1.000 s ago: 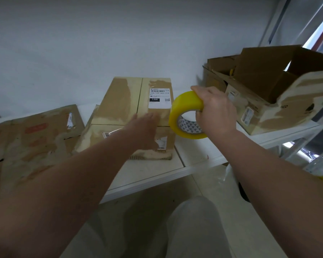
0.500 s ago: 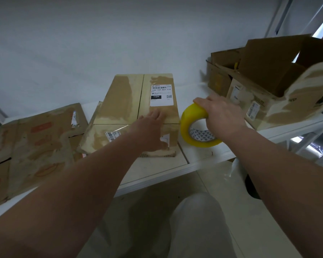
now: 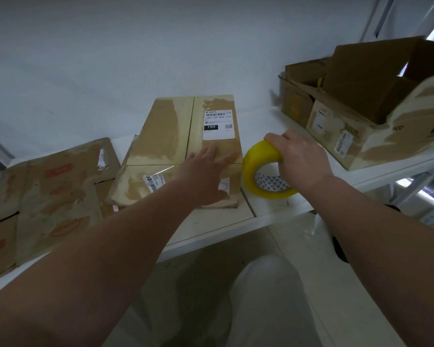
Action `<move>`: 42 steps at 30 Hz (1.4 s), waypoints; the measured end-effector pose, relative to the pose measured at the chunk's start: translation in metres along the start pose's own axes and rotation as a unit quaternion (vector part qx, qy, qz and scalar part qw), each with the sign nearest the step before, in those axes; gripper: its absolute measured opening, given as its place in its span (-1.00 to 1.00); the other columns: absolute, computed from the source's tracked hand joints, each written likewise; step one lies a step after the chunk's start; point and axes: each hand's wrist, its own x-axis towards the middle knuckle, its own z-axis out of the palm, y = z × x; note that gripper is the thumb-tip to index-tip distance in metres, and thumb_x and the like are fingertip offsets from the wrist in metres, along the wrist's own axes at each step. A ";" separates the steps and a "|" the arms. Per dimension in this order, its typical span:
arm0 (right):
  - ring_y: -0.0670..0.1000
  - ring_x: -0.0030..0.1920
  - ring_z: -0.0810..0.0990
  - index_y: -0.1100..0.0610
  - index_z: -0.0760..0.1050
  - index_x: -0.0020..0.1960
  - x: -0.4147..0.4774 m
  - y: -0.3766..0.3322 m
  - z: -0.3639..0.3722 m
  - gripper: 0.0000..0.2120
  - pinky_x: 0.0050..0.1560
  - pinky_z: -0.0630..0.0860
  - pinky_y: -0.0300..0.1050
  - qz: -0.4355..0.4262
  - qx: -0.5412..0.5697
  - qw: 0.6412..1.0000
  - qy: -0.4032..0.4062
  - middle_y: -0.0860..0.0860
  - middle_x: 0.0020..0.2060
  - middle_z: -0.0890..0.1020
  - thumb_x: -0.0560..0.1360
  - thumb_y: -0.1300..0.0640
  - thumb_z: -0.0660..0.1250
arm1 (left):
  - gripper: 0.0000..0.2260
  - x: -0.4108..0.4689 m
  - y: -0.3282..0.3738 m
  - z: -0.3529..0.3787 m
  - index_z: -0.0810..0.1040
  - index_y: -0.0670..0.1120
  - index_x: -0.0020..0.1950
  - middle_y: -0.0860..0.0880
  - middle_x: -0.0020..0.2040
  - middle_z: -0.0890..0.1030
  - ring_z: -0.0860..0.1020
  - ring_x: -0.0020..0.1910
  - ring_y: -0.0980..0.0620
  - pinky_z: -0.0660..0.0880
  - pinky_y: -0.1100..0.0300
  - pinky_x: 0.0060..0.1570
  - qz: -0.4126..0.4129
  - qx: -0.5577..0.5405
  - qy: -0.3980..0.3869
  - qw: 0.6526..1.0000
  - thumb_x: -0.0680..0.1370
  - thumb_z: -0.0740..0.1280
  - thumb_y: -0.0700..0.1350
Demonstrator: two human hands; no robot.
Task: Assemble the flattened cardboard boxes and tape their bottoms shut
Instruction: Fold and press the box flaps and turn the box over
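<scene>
An assembled cardboard box (image 3: 176, 136) stands on the white table (image 3: 218, 221), flaps shut on top, with a white shipping label at its right side. My left hand (image 3: 206, 171) lies flat on the box's near right corner, fingers straight. Just right of the box, my right hand (image 3: 301, 161) grips a yellow tape roll (image 3: 258, 169) by its top; the roll stands on edge on the table. Flattened cardboard boxes (image 3: 48, 191) lie at the left of the table.
Open cardboard boxes (image 3: 376, 121) are stacked at the back right on the table. A white wall runs behind the table. A metal shelf frame (image 3: 411, 186) stands at the right. My legs and the floor are below the table's front edge.
My right hand has lowered the tape roll from the air down onto the table beside the box. My left hand has stayed on the box's near right corner.
</scene>
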 end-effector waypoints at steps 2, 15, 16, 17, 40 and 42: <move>0.25 -0.01 0.51 0.04 0.42 0.34 -0.004 -0.005 -0.007 -0.48 -0.26 0.33 -0.05 -0.003 -0.021 1.000 -0.009 0.16 0.07 0.52 0.41 0.34 0.29 | -0.15 -0.003 -0.001 0.004 -0.11 0.16 0.55 -0.20 0.53 0.06 0.10 0.51 -0.15 0.19 -0.06 0.40 0.005 -0.005 0.004 1.000 0.45 0.37 0.22; 0.15 0.09 0.51 0.03 0.42 0.27 -0.028 -0.064 -0.044 -0.60 -0.16 0.34 -0.09 0.008 -0.033 0.996 -0.079 0.05 0.09 0.50 0.44 0.04 0.29 | -0.32 -0.037 -0.031 0.007 0.16 0.06 0.51 -0.09 0.56 0.04 0.04 0.54 -0.05 -0.03 -0.13 0.46 0.060 -0.028 0.043 0.997 0.46 0.40 0.07; 0.14 0.07 0.53 0.04 0.42 0.24 -0.026 -0.073 -0.043 -0.63 -0.17 0.33 -0.10 0.015 -0.024 0.996 -0.087 0.04 0.08 0.50 0.44 0.03 0.29 | -0.35 -0.039 -0.033 0.007 0.20 0.02 0.48 -0.08 0.55 0.08 0.07 0.54 -0.04 -0.07 -0.14 0.46 0.052 -0.015 0.050 0.997 0.47 0.38 0.09; 0.13 0.05 0.54 0.05 0.41 0.21 -0.024 -0.082 -0.041 -0.64 -0.18 0.34 -0.10 0.021 -0.013 0.995 -0.096 0.03 0.07 0.50 0.44 0.02 0.29 | -0.38 -0.040 -0.035 0.008 0.23 -0.01 0.45 -0.07 0.53 0.12 0.10 0.53 -0.03 -0.09 -0.15 0.46 0.041 -0.006 0.058 0.997 0.47 0.37 0.12; 0.05 -0.07 0.49 0.17 0.50 0.15 -0.029 -0.095 -0.005 -0.45 -0.07 0.40 -0.11 0.201 0.272 0.863 -0.376 0.10 0.06 0.54 0.52 -0.30 0.16 | 0.02 -0.036 -0.065 -0.016 -0.15 -0.07 0.57 -0.06 0.54 0.01 0.30 0.40 -0.11 0.40 0.06 0.27 0.023 -0.016 -0.123 0.992 0.36 0.50 0.04; 0.06 -0.03 0.48 0.17 0.46 0.23 -0.030 -0.097 -0.003 -0.45 -0.02 0.41 -0.08 0.211 0.290 0.849 -0.388 0.09 0.06 0.50 0.54 -0.27 0.15 | -0.09 -0.030 -0.064 -0.022 -0.13 -0.09 0.57 -0.06 0.55 0.00 0.25 0.43 -0.14 0.33 0.00 0.34 0.003 -0.074 -0.161 0.984 0.45 0.39 0.11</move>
